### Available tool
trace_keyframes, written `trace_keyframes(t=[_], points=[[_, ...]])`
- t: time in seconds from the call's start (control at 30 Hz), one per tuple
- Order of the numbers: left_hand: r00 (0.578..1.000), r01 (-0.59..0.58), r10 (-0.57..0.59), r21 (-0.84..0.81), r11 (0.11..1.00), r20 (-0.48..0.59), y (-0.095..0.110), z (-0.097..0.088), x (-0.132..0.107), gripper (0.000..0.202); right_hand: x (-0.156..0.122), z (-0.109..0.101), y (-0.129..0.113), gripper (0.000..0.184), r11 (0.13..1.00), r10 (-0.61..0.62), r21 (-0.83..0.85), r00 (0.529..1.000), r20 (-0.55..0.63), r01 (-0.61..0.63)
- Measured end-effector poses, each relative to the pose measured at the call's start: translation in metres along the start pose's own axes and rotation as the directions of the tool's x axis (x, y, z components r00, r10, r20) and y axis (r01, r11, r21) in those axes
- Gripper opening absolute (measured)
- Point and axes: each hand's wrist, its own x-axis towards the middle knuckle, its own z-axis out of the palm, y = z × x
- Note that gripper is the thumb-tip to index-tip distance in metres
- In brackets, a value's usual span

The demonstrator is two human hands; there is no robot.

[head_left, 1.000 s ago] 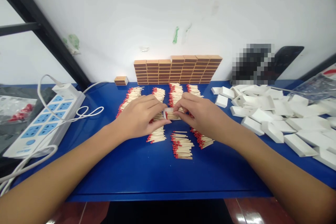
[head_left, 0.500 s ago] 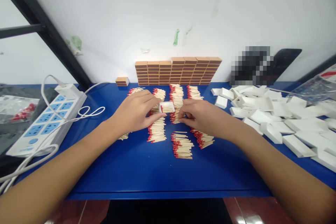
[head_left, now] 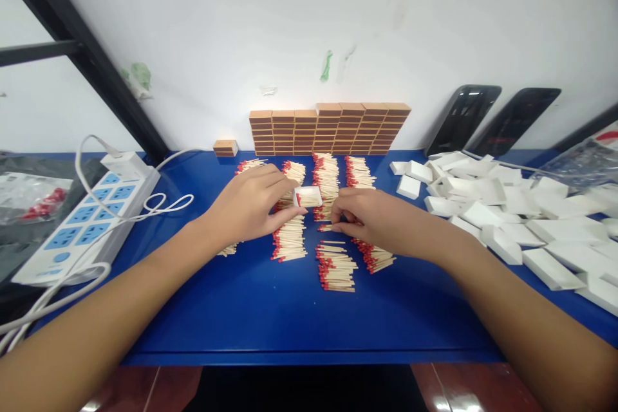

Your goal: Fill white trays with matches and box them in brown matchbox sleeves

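Between the thumb and fingers of my left hand (head_left: 255,201) is a small white matchbox tray (head_left: 316,192), with some red-headed matches lying inside. My right hand (head_left: 369,215), just right of the tray, pinches a match (head_left: 326,228) whose red head points left. Rows of loose matches lie under and around both hands: one match pile (head_left: 290,238) below the tray, another pile (head_left: 337,267) nearer the front edge, and others behind. My left hand partly covers the row at far left.
Stacked matchboxes (head_left: 328,132) stand against the wall, with a single matchbox (head_left: 225,148) left of them. Many white trays (head_left: 502,206) are heaped at right, before two phones (head_left: 463,117). A power strip (head_left: 91,222) with white cables lies left on the blue table (head_left: 270,322).
My right hand has shifted slightly down, and a match now shows at its fingertips. My left hand keeps the tray in the same place.
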Motion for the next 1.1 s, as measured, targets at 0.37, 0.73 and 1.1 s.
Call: trace_keyframes(t=[0.37, 0.73, 1.1], points=[[1.000, 0.003, -0.003, -0.008, 1.000, 0.017, 0.000, 0.000, 0.000, 0.034, -0.002, -0.002, -0.003, 0.018, 1.000, 0.025, 0.009, 0.998, 0.060, -0.026], [1.000, -0.005, 0.005, -0.025, 1.000, 0.007, 0.000, 0.001, -0.001, 0.036, -0.001, 0.000, -0.005, 0.011, 0.997, 0.063, 0.038, 0.994, 0.094, -0.067], [1.000, -0.022, 0.024, -0.105, 0.994, 0.019, 0.008, 0.003, 0.000, 0.035, -0.004, -0.013, -0.001, 0.012, 0.997, -0.028, 0.067, 0.990, -0.139, 0.037]])
